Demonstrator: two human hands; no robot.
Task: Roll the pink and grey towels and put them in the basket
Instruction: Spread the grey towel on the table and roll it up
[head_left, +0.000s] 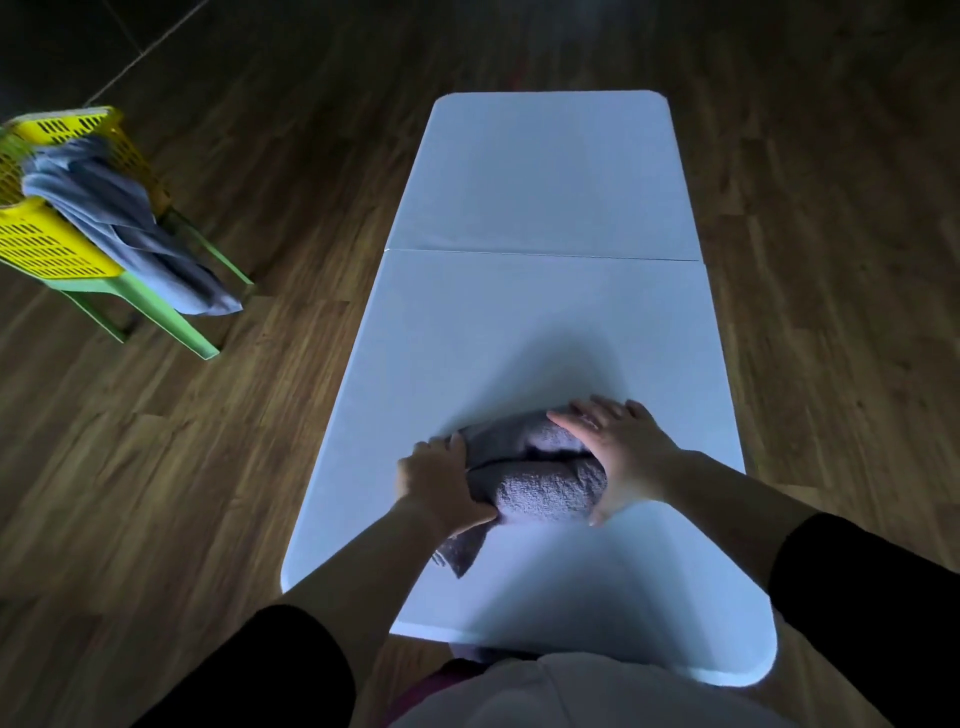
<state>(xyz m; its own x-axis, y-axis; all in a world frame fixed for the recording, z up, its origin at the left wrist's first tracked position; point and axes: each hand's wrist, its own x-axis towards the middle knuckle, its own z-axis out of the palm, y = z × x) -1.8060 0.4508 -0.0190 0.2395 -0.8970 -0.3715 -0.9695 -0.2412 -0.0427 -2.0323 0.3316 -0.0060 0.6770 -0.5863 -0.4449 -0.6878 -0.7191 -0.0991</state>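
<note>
Grey towel (540, 488) on the white counter (545, 182), toward its 6 o'clock end, a little back from the near edge. Partly rolled: thick roll lying crosswise from 9 to 3 o'clock, flatter folded part just beyond it at 12 o'clock, loose corner trailing out from under the roll toward 7 o'clock.

Left hand (441, 483) at the 9 o'clock end of the roll, fingers curled over the top and thumb tucked against the near side, clamped on the cloth. Right hand (623, 457) at the 3 o'clock end, fingers apart and fairly straight, laid flat across the folded part, thumb down along the near side of the roll; pressing rather than gripping. Black sleeves (883, 597) on both upper arms, forearms bare.

Yellow basket (47, 249) off the counter at 10 o'clock, well apart, perched on a green stool (171, 322) on the wooden floor (831, 260). Blue-grey towel (130, 228) draped over the basket's rim, hanging down past the stool's seat. Seam across the counter at mid-length, beyond the hands.
</note>
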